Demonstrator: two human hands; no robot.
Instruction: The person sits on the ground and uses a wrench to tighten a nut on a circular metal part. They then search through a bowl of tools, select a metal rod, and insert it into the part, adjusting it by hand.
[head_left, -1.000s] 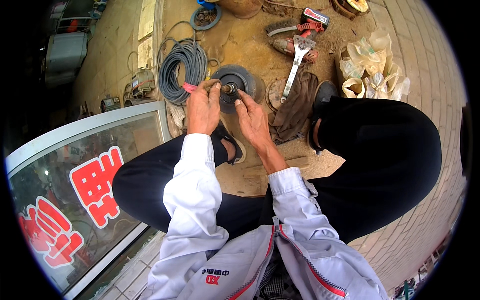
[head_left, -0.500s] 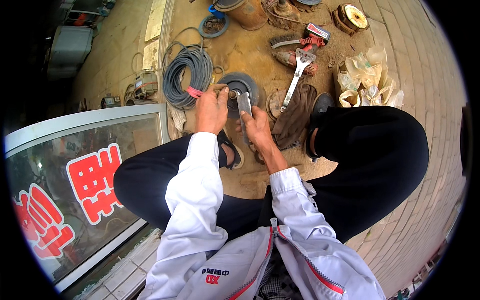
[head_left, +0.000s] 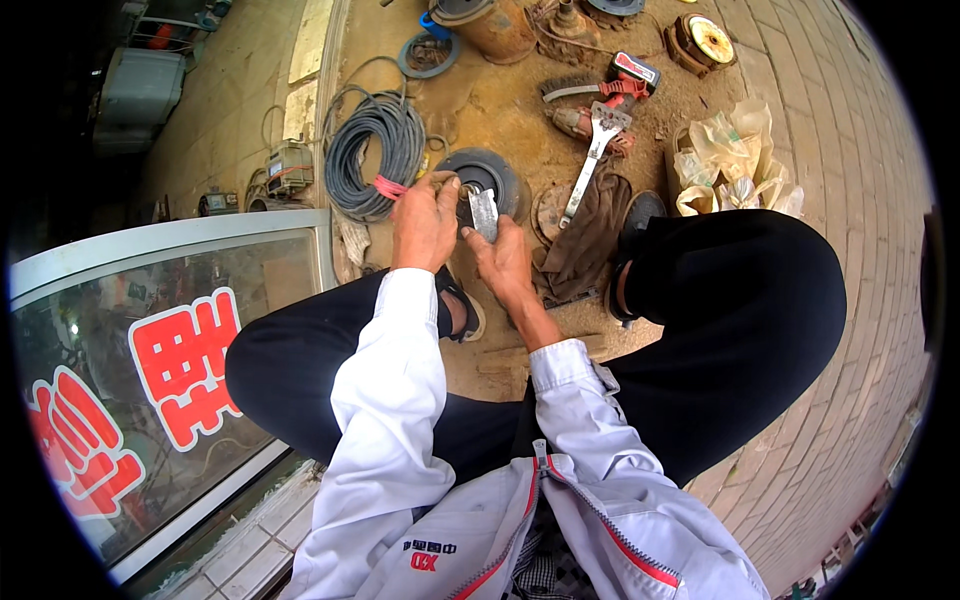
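Note:
My left hand point(head_left: 422, 225) is closed in a pinch around a small part with a metallic end, mostly hidden by the fingers. My right hand point(head_left: 505, 258) grips a flat grey strip point(head_left: 483, 213), its broad face turned upward, thumb on its lower end. The strip's upper end is close to my left fingertips; whether it touches the small part I cannot tell. Beneath both hands a round black disc with a raised rim point(head_left: 503, 172) lies on the ground. Left of it is a coil of grey cable point(head_left: 405, 130) tied with a pink band.
To the right lie a red cordless power tool point(head_left: 625, 88), a wire brush point(head_left: 568, 88), a long silver wrench-like tool point(head_left: 588, 170) and a brown cloth point(head_left: 598, 220). Plastic bags point(head_left: 735, 150) fill a box beyond my right foot. A glazed door point(head_left: 200, 270) stands at left; rusty metal parts point(head_left: 500, 35) sit ahead.
The grey strip has turned from nearly edge-on to show its broad face. My right hand has shifted slightly left and its grip has rotated. My left hand has barely moved.

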